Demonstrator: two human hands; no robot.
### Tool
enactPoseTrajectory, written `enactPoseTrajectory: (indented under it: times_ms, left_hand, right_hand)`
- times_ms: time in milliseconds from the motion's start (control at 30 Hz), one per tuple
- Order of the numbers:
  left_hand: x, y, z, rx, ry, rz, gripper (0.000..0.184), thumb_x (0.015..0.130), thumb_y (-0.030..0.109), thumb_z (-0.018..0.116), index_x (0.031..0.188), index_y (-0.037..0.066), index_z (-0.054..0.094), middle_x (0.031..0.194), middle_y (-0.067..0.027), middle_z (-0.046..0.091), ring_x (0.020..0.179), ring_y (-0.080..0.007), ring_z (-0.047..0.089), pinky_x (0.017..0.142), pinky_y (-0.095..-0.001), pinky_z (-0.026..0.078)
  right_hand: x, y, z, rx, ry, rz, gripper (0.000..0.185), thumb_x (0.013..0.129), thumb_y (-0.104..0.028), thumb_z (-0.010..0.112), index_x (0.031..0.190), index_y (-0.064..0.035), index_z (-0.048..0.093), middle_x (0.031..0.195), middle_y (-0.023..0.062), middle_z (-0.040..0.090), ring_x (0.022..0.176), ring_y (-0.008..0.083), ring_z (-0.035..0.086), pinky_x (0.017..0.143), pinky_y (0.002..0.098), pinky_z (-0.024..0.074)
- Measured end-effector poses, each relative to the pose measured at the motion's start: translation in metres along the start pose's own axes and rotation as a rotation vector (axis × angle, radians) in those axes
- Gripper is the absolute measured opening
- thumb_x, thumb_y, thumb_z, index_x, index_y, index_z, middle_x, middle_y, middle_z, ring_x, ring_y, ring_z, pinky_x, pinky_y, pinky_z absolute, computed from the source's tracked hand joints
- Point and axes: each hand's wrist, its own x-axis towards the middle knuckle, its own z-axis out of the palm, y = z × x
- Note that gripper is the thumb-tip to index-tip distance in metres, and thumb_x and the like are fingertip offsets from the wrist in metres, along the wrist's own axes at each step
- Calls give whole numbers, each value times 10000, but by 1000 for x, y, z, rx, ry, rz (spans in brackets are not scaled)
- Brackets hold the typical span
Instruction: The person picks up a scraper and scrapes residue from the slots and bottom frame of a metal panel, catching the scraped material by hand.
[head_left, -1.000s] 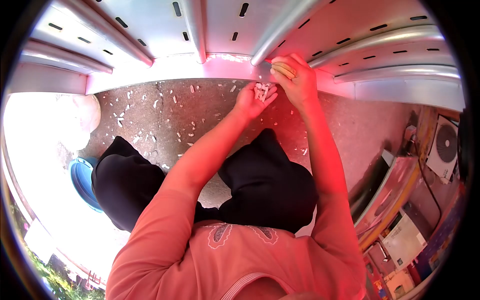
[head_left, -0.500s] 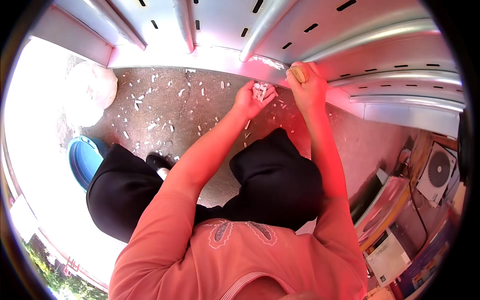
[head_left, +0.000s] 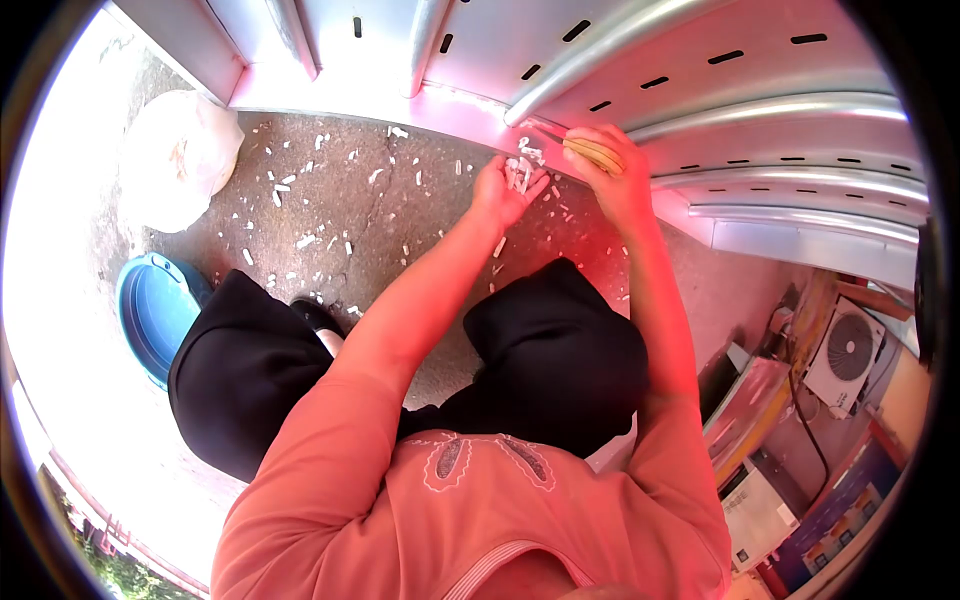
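Observation:
My left hand (head_left: 508, 194) is palm up and cupped, low beside the metal ledge (head_left: 455, 112). A small heap of white bits (head_left: 519, 178) lies in its palm. Just above the fingertips, more white bits (head_left: 530, 150) show at the ledge's edge, perhaps falling. My right hand (head_left: 618, 172) is closed around a yellowish, rounded block (head_left: 593, 154) with a groove along its side, possibly a brush back; its underside is hidden. That hand sits against the ledge, to the right of my left hand.
White scraps (head_left: 308, 241) litter the concrete floor. A blue basin (head_left: 160, 312) and a white bag (head_left: 185, 160) stand at the left. Ribbed, slotted metal panels (head_left: 690, 60) rise in front. A fan unit (head_left: 848, 345) and boxes (head_left: 757, 515) are at the right.
My right hand has drawn the block slightly back toward my left hand and turned it flatter. White bits from the ledge now show just above my left palm. The view has shifted slightly.

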Motion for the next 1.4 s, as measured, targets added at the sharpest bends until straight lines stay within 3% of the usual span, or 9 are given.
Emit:
enactPoseTrajectory:
  times_ms: [133, 333, 433, 633, 833, 933, 1033, 1133, 1400]
  left_hand:
    - [-1, 3, -3, -49, 27, -12, 368, 969, 295, 319, 1139, 44, 527, 1104, -114, 605, 1002, -296, 583, 959, -479, 425]
    - [1, 6, -6, -29, -8, 16, 375, 973, 295, 310, 1148, 44, 526, 1105, -123, 602, 1009, -306, 578, 967, -483, 418]
    - [-4, -3, -1, -9, -1, 21, 376, 973, 298, 309, 1145, 48, 530, 1100, -123, 604, 1013, -304, 576, 970, -485, 415]
    - [-4, -7, -2, 10, -14, 32, 371, 974, 299, 309, 1149, 57, 529, 1101, -125, 602, 1024, -304, 569, 976, -491, 408]
    - [-7, -6, 0, 32, 18, 40, 358, 973, 298, 321, 1152, 62, 522, 1098, -127, 600, 1043, -298, 557, 980, -483, 407]
    - [-10, -3, 1, 10, 5, 67, 366, 975, 300, 314, 1148, 53, 520, 1101, -134, 599, 1042, -301, 560, 977, -474, 411]
    - [-4, -5, -1, -3, 12, 45, 389, 979, 321, 310, 1126, 30, 522, 1078, -140, 602, 1018, -302, 573, 969, -466, 418]
    - [1, -13, -7, 32, 13, -9, 412, 980, 343, 314, 1108, 11, 523, 1050, -146, 603, 996, -302, 581, 954, -465, 428]
    - [4, -22, -12, 59, -19, -27, 429, 979, 361, 325, 1085, 0, 529, 1028, -164, 601, 960, -318, 590, 930, -472, 446]
  right_hand:
    - [12, 9, 15, 2, 18, -50, 200, 759, -82, 677, 951, -37, 648, 858, 61, 585, 793, 165, 585, 716, 268, 455]
    - [-2, 3, -8, 113, -198, 3, 212, 751, -82, 690, 955, -40, 645, 882, 57, 589, 837, 163, 583, 742, 264, 451]
    - [-1, 8, -6, 14, -24, -62, 212, 745, -75, 694, 950, -47, 650, 878, 54, 589, 835, 161, 585, 742, 260, 449]
    - [-6, 13, -10, -8, -135, 49, 221, 741, -84, 699, 955, -50, 650, 859, 54, 593, 795, 165, 587, 718, 271, 456]
    - [2, 12, 4, -70, -7, -35, 213, 733, -87, 691, 938, -53, 650, 840, 57, 589, 778, 191, 592, 702, 287, 463]
    - [-10, 2, 0, -47, -234, -142, 209, 742, -37, 688, 946, -13, 650, 857, 77, 610, 836, 172, 598, 741, 269, 461]
    - [-29, -15, -19, -9, -244, -118, 189, 753, -37, 677, 936, -4, 648, 890, 88, 625, 835, 183, 605, 750, 273, 464]
    - [-36, 11, -31, -34, 69, -57, 186, 742, -105, 688, 911, -33, 654, 857, 85, 618, 763, 207, 608, 697, 296, 473]
    - [-35, 16, -29, -116, 23, -52, 207, 758, -52, 677, 957, -9, 638, 894, 108, 622, 808, 208, 610, 732, 280, 468]
